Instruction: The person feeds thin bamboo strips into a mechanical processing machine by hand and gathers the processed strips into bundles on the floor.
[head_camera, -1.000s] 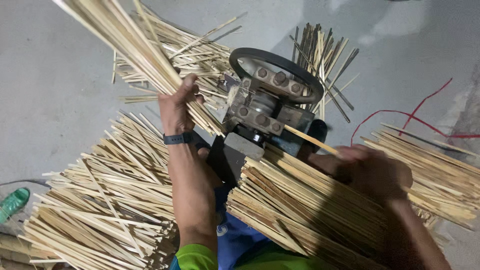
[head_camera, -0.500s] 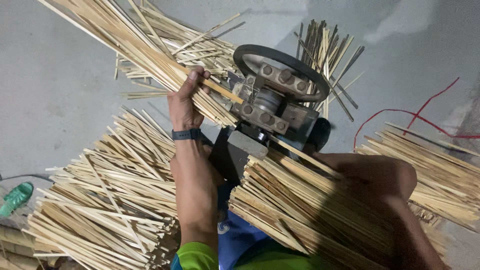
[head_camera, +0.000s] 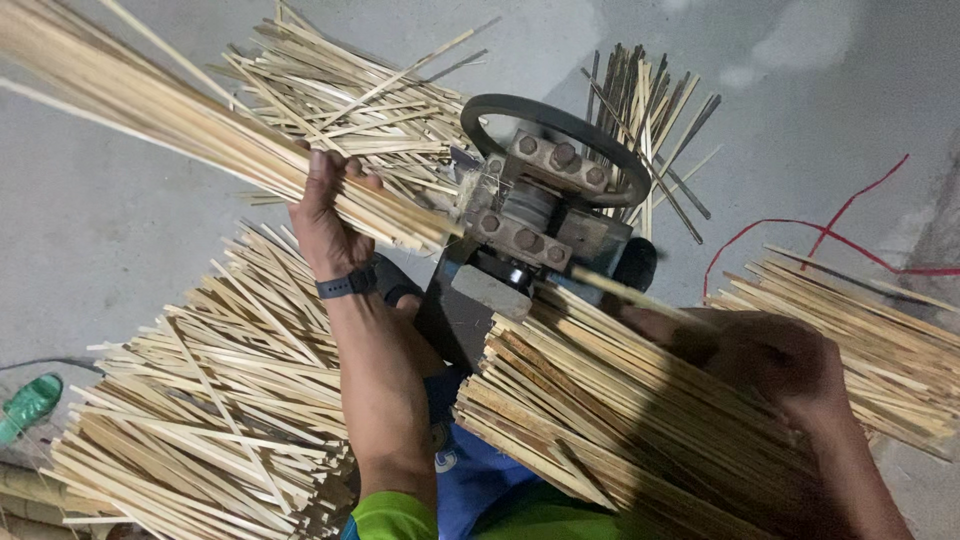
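While the left hand (head_camera: 325, 215) grips a bamboo strip bundle (head_camera: 190, 125) left of the roller machine (head_camera: 530, 215), the right hand (head_camera: 775, 360) closes on one strip (head_camera: 620, 290); feeding seems underway, needing straight alignment.

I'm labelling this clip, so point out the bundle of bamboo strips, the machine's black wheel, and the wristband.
bundle of bamboo strips (head_camera: 200, 140), head view, middle of the held bunch
black wheel (head_camera: 520, 107), head view, upper rim
wristband (head_camera: 347, 285), head view, band's outer face
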